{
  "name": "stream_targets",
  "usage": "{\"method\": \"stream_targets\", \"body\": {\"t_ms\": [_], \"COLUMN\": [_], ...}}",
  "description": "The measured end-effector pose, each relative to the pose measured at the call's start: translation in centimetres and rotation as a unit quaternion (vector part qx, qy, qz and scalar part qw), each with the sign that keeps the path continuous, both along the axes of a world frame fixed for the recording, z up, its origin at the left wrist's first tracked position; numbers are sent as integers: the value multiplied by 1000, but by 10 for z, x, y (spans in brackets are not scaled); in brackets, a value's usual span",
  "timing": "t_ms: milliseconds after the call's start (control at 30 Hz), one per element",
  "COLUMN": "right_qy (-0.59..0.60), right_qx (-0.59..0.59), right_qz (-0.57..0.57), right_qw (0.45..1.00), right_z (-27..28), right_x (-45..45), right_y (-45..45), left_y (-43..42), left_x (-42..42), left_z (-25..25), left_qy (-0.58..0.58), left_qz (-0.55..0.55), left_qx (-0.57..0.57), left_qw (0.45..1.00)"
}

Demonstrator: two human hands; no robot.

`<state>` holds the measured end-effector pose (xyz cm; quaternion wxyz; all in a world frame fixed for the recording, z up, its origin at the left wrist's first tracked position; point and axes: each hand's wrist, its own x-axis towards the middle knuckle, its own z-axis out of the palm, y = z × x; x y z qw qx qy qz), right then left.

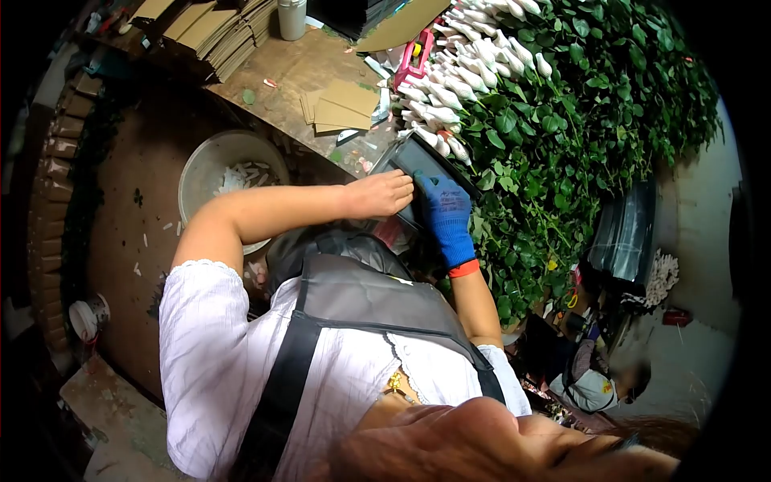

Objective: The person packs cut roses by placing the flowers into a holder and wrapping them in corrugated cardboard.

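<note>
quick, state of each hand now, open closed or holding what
Left hand: bare, fingers bent at the dark object; grip cannot be told.
Right hand: gloved, at the dark object; open or closed cannot be told.

- Stacked cardboard [229, 38] — upper left of the frame
- Pale container [292, 20] just beside it, near the top edge
- Round pail [197, 165] with white scraps [239, 177], left of centre
- Small white bucket [83, 320], lower left
- Red object [677, 317] — far right

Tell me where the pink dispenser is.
Top centre of the head view: the pink dispenser is left of the white sleeves, up and right of the brown cards.
</note>
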<state>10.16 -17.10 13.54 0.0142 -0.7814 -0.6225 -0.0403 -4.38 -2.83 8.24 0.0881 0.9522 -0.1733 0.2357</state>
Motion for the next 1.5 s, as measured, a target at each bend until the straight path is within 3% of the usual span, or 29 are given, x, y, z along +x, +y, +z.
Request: {"method": "stream_targets", "body": {"t_ms": [100, 200, 267, 333, 433, 667, 767, 800, 900, 1000, 1133, 1267, 1300, 1400, 1500], "right_qy": [25, -51, -32, -9, -2, -69, -63, -63, -42, 5, 18, -86, -70, -27, -13], "right_qx": [-38, -71, -30, -3, -18, -160, -154, -147, -127, -128, -137, -129, -128, -137, -165], "right_qz": [7, -9, -2, -4, 10, -25, -55, -61, -82, -100, -113, -84, -91, -110, -122], "right_qw": [999, 996, 999, 1000, 1000, 984, 985, 985, 988, 987, 984, 984, 985, 984, 979], "right_z": [-1, -2, -4, -5, 5, 9, 10, 9, 0, -3, 8, -20, -18, 4, 19], "right_x": [1, -8, -7, -10, -10, -28, -43, -46, -50, -51, -53, -49, -51, -57, -60], "right_y": [0, -4, -6, -7, -4, 3, -2, -4, -5, -6, -1, -14, -13, -3, 4], "left_y": [-15, -13, -15, -10, -6, 7, 28, 38, 64, 91, 114, 121, 126, 140, 124], "left_x": [-7, -34, -35, -31, -17, -21, -31, -35, -34, -22, -3, 19, 23, 40, 32], "left_z": [4, 21, 0, -20, -33, -27, -63, -73, -98, -107, -110, -102, -105, -121, -106], "left_qy": [-18, -51, -47, 25, 55, 101, 16, 72, 61, 42, 98, 165, 139, 226, 264], "left_qz": [76, 151, 348, 356, 295, 250, 308, 346, 386, 370, 346, 398, 402, 388, 380], "left_qx": [0, -230, -364, -441, -477, -536, -428, -395, -242, -164, -130, -53, -38, -14, -103], "left_qw": [997, 960, 863, 824, 826, 800, 849, 848, 888, 913, 924, 901, 904, 893, 880]}}
